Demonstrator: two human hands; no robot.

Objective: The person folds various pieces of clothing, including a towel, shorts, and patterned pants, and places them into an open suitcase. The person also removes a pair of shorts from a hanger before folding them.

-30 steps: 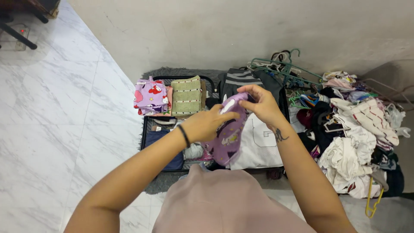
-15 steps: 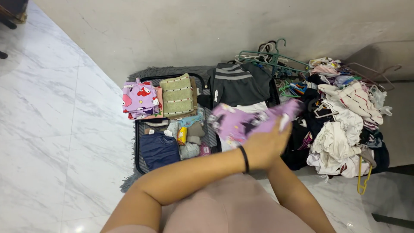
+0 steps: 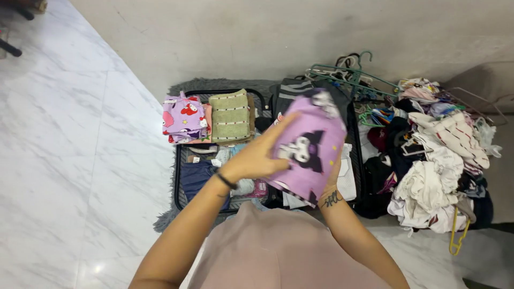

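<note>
Head view: both hands hold a folded purple garment (image 3: 308,144) above the open suitcase (image 3: 179,176). Left hand (image 3: 257,158) lies flat on its front; right hand (image 3: 333,174) grips from beneath, mostly hidden. Right of the suitcase lie piled clothes (image 3: 439,160) and hangers (image 3: 348,75).

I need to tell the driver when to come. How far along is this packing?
Partly done. Folded stacks, a purple cartoon-print stack and a green towel, already sit in the open suitcase. In hand: the left hand and right hand hold a folded purple garment above it. Left: the big heap of loose clothes and hangers alongside.
</note>
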